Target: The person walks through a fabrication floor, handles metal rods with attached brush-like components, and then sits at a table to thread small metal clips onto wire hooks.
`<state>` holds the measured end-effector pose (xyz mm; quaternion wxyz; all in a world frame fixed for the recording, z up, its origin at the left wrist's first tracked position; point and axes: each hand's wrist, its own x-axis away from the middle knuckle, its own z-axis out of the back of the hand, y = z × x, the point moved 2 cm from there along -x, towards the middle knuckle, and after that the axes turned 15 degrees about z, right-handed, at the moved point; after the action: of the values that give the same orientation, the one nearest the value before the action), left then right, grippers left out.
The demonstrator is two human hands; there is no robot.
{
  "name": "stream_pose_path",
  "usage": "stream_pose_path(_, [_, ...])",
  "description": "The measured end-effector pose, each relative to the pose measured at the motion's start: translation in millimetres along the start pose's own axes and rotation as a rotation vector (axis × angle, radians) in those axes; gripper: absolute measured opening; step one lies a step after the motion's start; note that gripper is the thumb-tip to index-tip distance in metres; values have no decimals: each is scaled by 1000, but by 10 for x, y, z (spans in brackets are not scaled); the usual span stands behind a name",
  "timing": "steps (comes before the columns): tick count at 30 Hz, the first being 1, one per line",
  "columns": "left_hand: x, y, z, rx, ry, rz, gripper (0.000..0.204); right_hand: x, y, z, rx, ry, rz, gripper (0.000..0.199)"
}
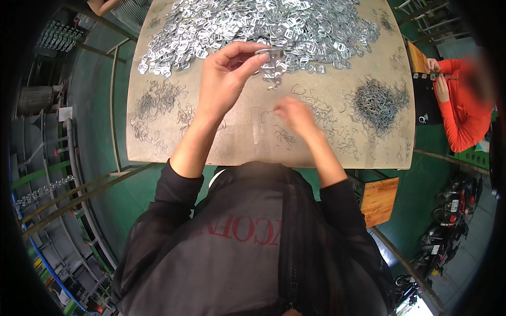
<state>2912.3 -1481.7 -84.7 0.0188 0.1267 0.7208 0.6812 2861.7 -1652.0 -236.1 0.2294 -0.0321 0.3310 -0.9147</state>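
Observation:
My left hand [226, 76] is raised over the table with thumb and fingers pinched on silver metal buckles [272, 68]. Pieces hang one below another from the fingertips, slightly blurred; how they are joined I cannot tell. Lower and to the right, my right hand [295, 114] hovers over the table with its fingers curled together. Anything between those fingertips is too small to make out. Thin bent wire hooks [284, 137] lie scattered around and below the right hand. Beyond both hands spreads a large heap of flat silver buckles [232, 29].
A dense pile of wire hooks [377, 105] sits at the table's right, with looser hooks [158, 100] at the left. The brown tabletop [242, 150] ends just before my body. A person in orange [458, 105] works at the right; another person's arm [103, 6] shows at far left.

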Motion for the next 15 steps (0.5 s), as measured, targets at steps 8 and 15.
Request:
stream_pose_path(8, [-3, -93, 256, -71, 111, -44, 16, -318, -52, -517, 385, -303, 367, 10])
stream_pose_path(15, [44, -95, 436, -50, 187, -17, 17, -239, -26, -461, 343, -303, 366, 11])
